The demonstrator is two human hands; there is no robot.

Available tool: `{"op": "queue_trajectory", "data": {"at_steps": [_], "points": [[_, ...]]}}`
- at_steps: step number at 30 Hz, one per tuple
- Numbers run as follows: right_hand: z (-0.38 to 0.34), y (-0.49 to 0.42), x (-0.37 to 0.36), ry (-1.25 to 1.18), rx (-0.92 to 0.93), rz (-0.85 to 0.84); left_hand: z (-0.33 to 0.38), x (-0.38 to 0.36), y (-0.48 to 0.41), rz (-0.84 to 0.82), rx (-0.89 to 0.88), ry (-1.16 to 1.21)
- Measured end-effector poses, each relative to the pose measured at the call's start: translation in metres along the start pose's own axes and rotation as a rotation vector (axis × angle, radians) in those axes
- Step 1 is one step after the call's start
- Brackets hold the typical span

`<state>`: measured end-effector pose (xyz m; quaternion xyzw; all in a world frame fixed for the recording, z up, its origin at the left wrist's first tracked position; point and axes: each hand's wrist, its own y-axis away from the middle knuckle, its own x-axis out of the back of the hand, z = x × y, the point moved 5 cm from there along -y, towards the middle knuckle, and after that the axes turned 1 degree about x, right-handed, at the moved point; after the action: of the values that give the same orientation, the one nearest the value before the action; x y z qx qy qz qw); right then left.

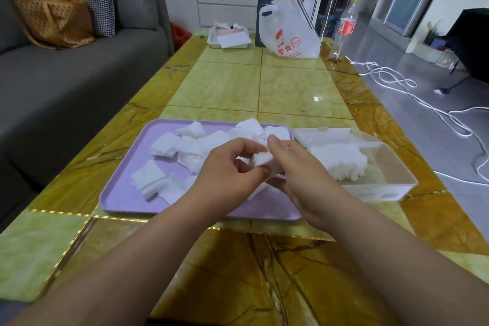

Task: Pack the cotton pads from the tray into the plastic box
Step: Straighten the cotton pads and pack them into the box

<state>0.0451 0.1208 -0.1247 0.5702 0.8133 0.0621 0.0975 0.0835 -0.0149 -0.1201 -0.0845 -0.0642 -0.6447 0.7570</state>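
Above the purple tray [119, 193], toward the counter's [291, 87] near edge, the left hand [227, 167] and right hand [299, 174] curl their fingers around 1 stack of cotton pads [262, 160]. Loose pads [164, 144] lie across the tray. The plastic box [383, 180], just beside its right end, holds more.

Over a lilac rectangular plastic tray [124, 193], a left hand [227, 167] and right hand [299, 174] together pinch a small stack of white square cotton pads [262, 159]; a clear plastic box [391, 167], part-filled, stands just right.
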Motion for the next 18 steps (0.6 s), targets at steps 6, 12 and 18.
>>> {"op": "queue_trajectory", "data": {"at_steps": [6, 12, 18], "points": [[0.0005, 0.0009, 0.0044, 0.080, 0.010, 0.079, 0.0049, -0.0034, 0.0046, -0.003, -0.001, 0.004], [0.0004, 0.0031, 0.0054, 0.122, 0.021, 0.095, 0.0077, -0.0064, 0.0042, 0.044, 0.013, 0.080], [0.0035, 0.0011, 0.0104, 0.026, -0.019, 0.161, 0.0054, -0.0045, 0.0038, 0.065, 0.051, 0.054]]}}
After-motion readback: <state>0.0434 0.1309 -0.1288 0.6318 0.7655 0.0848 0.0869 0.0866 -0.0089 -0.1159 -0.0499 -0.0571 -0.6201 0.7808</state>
